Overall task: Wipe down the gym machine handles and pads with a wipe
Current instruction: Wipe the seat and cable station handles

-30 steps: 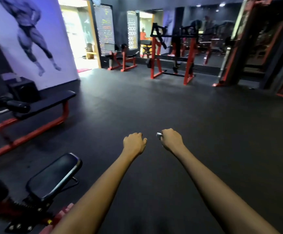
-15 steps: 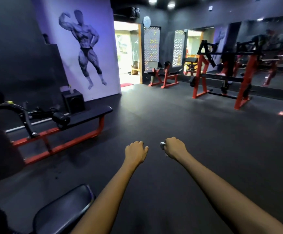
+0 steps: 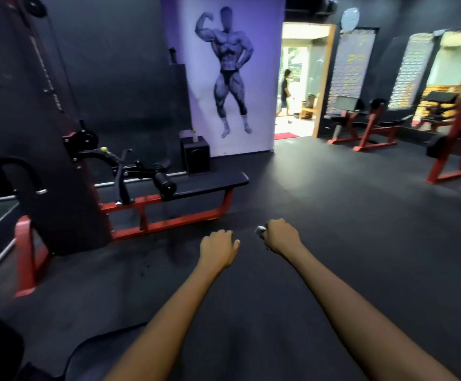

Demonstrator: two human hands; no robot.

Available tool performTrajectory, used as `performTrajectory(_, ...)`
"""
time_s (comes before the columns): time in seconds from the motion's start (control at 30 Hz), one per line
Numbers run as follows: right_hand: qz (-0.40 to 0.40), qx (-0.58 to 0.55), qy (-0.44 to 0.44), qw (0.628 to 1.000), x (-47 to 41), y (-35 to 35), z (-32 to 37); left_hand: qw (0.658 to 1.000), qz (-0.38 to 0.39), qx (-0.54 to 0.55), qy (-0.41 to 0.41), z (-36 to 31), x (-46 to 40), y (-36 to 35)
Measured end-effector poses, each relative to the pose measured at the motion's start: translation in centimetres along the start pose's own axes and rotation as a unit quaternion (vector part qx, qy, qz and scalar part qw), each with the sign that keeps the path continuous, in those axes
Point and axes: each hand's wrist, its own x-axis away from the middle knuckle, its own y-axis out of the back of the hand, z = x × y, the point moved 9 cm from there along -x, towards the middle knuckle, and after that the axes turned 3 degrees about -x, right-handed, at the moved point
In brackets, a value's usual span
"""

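Dark rubber flooring (image 3: pixel 361 215) covers a dim gym with black walls, seen from the head camera. On the far wall a pale purple panel carries a mural of a flexing bodybuilder (image 3: pixel 230 72). Right of it an open doorway (image 3: pixel 300 81) glows bright, and a person (image 3: pixel 285 92) stands in it.

At left stands a tall black cable machine (image 3: pixel 45 149) on a red base, with a black curved handle (image 3: pixel 119 174) hanging near its lower pulley. A long flat bench pad (image 3: pixel 210 182) on a red frame runs out from it toward the middle of the room, with a round black roller pad (image 3: pixel 164 185) at its left end. A small black box (image 3: pixel 196 155) sits against the wall behind the bench. Far right are two red-framed benches (image 3: pixel 361 125) and part of a larger red rack (image 3: pixel 460 149).

Both bare forearms reach forward over the floor, well apart from every machine. The left hand (image 3: pixel 218 247) has its fingers curled into a fist and holds nothing that shows. The right hand (image 3: pixel 283 236) is just beside it, fingers curled tight round a small white wipe (image 3: pixel 261 231), of which only a crumpled corner pokes out on the left side of the fist. The wipe touches none of the handles or pads.
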Motion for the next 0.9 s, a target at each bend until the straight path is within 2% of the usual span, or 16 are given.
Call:
performTrajectory(0.33, 0.066, -0.054, 0.158, 0.984, -21.9, -2.6, 6.7, 0.981, -0.043, 0.012, 0.188, 8.0, -14.4, 1.0)
performTrajectory(0.57, 0.114, -0.063, 0.261, 0.956, -32.5, -9.0, 15.9, 0.949, -0.058, 0.013, 0.309, 17.1, -20.5, 0.0)
performTrajectory(0.9, 0.180, -0.068, 0.350, 0.917, -45.8, -15.7, 30.0, 0.908, -0.092, 0.023, 0.409, 31.6, -30.0, -1.0)
